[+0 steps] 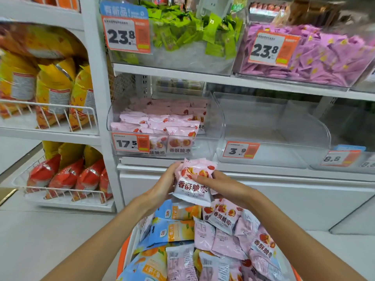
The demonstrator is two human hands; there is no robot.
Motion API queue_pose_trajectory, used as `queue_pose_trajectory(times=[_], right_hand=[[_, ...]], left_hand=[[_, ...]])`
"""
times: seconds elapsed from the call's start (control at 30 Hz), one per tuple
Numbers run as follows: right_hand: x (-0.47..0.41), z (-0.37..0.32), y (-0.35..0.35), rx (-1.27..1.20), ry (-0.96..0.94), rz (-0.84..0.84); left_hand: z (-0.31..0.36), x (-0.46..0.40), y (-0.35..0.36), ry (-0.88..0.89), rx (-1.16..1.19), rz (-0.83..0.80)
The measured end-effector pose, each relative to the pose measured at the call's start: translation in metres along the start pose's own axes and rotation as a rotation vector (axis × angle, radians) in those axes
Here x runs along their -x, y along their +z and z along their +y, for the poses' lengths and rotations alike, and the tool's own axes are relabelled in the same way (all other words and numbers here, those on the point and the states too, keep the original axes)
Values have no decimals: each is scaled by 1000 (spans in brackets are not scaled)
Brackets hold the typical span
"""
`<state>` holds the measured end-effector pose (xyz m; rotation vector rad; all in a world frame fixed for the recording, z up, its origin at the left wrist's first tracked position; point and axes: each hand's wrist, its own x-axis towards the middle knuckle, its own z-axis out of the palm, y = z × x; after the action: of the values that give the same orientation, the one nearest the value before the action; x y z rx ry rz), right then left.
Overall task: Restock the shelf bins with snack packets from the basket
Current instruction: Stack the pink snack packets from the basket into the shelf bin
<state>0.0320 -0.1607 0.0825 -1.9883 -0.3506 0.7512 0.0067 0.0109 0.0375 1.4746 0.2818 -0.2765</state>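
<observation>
Fingers of the left hand [165, 182] and right hand [218, 184] curl around one pink packet [193, 183], held upright above the basket [123, 247].

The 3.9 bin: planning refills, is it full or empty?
Empty: the 3.9 bin shows only bare clear walls and floor.

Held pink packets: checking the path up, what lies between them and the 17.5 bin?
Head view: only the white shelf edge separates pink packets from the 17.5 bin.

Five clear bins [221, 126], five price tags [130, 143], two hands [165, 183], perhaps twenty basket packets [223, 220].
</observation>
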Motion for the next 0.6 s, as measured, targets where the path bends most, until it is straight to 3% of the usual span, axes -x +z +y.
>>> queue_pose_trajectory(times=[0.07, 0.17, 0.27, 0.43, 0.6], right_hand=[[2, -8, -9, -28, -46, 45], [6, -24, -21, -28, -174, 121], [-2, -44, -36, 19, -347, 275], [-26, -75, -60, 189, -616, 515], [-67, -92, -80, 330, -661, 661]], left_hand=[[18, 4, -2, 29, -80, -100], [48, 14, -10, 86, -427, -206], [90, 13, -18, 178, -575, -175], [149, -17, -19, 492, -619, -66], [173, -73, -34, 707, -692, 41]])
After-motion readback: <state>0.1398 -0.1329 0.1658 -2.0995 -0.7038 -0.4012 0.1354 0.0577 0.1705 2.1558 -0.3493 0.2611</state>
